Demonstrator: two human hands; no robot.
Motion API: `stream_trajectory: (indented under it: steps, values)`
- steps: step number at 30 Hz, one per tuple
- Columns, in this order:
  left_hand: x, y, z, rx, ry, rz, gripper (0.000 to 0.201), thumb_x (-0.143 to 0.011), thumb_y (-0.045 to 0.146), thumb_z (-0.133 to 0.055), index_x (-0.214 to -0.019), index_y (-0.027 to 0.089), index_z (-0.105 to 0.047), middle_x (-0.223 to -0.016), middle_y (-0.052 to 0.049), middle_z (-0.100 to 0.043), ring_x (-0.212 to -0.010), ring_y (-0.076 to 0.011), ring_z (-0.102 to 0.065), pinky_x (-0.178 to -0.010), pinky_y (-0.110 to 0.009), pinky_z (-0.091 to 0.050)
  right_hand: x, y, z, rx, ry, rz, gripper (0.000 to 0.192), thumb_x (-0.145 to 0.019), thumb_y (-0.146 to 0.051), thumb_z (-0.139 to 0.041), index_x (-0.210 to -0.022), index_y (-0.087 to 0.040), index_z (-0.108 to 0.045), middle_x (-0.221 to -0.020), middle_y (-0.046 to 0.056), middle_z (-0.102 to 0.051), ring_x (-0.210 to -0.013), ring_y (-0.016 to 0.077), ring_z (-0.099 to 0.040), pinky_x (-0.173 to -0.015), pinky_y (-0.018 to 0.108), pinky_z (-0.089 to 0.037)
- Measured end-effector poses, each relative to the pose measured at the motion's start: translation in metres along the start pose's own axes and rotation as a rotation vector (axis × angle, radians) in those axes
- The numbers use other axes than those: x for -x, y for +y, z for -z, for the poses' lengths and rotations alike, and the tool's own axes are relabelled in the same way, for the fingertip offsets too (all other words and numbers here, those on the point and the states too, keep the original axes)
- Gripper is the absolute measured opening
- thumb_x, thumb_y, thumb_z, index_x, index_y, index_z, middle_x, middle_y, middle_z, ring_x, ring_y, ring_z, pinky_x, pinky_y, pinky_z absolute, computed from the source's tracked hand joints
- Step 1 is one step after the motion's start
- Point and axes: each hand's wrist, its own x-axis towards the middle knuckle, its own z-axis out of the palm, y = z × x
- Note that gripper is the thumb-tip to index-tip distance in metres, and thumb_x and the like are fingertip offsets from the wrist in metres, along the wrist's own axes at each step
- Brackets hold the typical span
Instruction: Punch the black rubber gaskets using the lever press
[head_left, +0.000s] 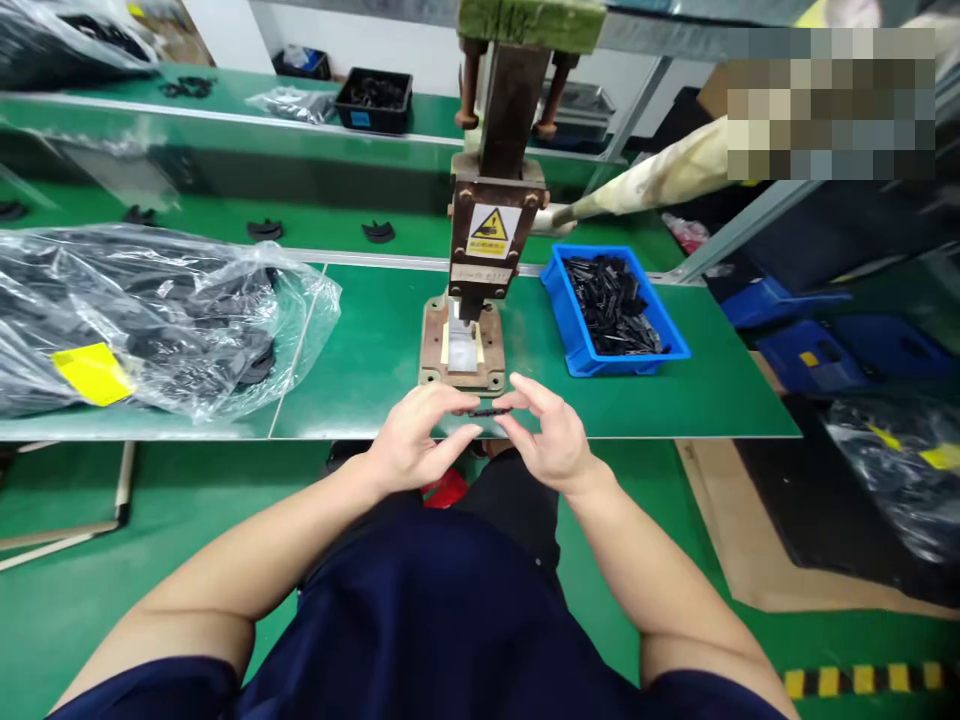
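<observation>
One slim black part point(489, 411), held at the near edge of the green worktable point(375, 320), just in front of the press base point(442, 382). Two bare hands: right hand point(553, 437), thumb and forefinger pinched on the part's right end; left hand point(416, 435), forefinger at the part's left end, thumb set apart below, and whether it grips cannot be told. One bench press point(489, 165), upright, bearing a yellow-and-white warning label point(491, 232), its ram above a pale plate on the base. One blue bin point(587, 357), right of the press, filled with loose slim black pieces point(611, 300). One large clear plastic bag point(161, 285), left of the press, containing dark pieces and marked by a yellow label point(94, 373). Several curved black pieces point(379, 232), spaced along the green surface behind the worktable. One black bin point(391, 122), farther back, holding dark parts, blue tag on its front. One co-worker's pale sleeve point(664, 173), reaching in from upper right.
</observation>
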Motion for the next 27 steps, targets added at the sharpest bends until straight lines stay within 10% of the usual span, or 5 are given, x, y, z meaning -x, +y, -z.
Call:
stream_trajectory:
  steps: [11,19,27]
  values:
    - [0.006,-0.024,0.009,-0.110,-0.039,0.019,0.011,-0.102,0.023,-0.070,-0.112,0.025,-0.074,-0.103,-0.006,-0.079,-0.095,-0.0187,-0.075,-0.087,-0.037,-0.058,-0.004,0.004,-0.007,0.007,-0.066,-0.055,0.072,-0.098,-0.022,-0.069,-0.163,-0.026,-0.038,-0.120,0.009,-0.076,-0.112,0.0217,-0.076,-0.102,0.043,-0.068]
    - [-0.043,-0.127,0.018,-0.299,-0.029,0.254,0.026,-0.106,0.037,-0.059,-0.113,0.022,-0.079,-0.114,-0.009,-0.078,-0.105,-0.0212,-0.073,-0.098,-0.037,-0.059,-0.124,0.019,0.086,0.015,0.444,-0.007,0.052,-0.106,-0.058,-0.054,-0.141,-0.019,-0.057,-0.136,0.011,-0.064,-0.128,0.0247,-0.069,-0.112,0.048,-0.061]
    - [-0.071,-0.144,0.012,-0.520,-0.319,0.108,0.033,-0.104,0.025,-0.053,-0.121,0.022,-0.080,-0.118,-0.012,-0.075,-0.111,-0.0275,-0.072,-0.097,-0.041,-0.056,-0.192,-0.007,0.090,-0.088,0.360,0.077,0.049,-0.105,-0.054,-0.051,-0.104,-0.007,-0.064,-0.087,-0.005,-0.062,-0.092,0.0117,-0.076,-0.095,0.037,-0.063]
